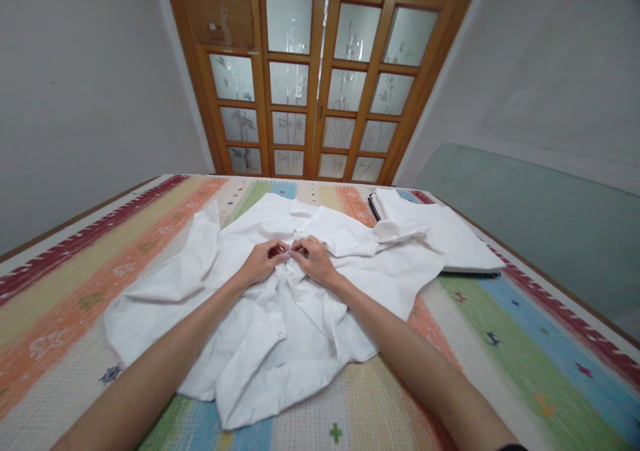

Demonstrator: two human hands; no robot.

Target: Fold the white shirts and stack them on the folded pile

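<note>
A white shirt (pixel 280 317) lies spread and rumpled over the striped cloth, its sleeves out to both sides and its hem toward me. At the middle of its front, my left hand (pixel 265 259) pinches the fabric between thumb and fingers. Right beside it, my right hand (pixel 313 257) pinches the same spot, the fingertips of both hands almost touching. The fabric gathers in creases around them. Whatever small part sits between the fingertips is too small to make out.
A stack of folded clothes (pixel 440 237), white on top with dark edges below, lies at the right. The colourful striped cloth (pixel 500 344) covers the surface. Beyond it stand wooden doors with glass panes (pixel 315 77). A pale green panel (pixel 530 217) lines the right wall.
</note>
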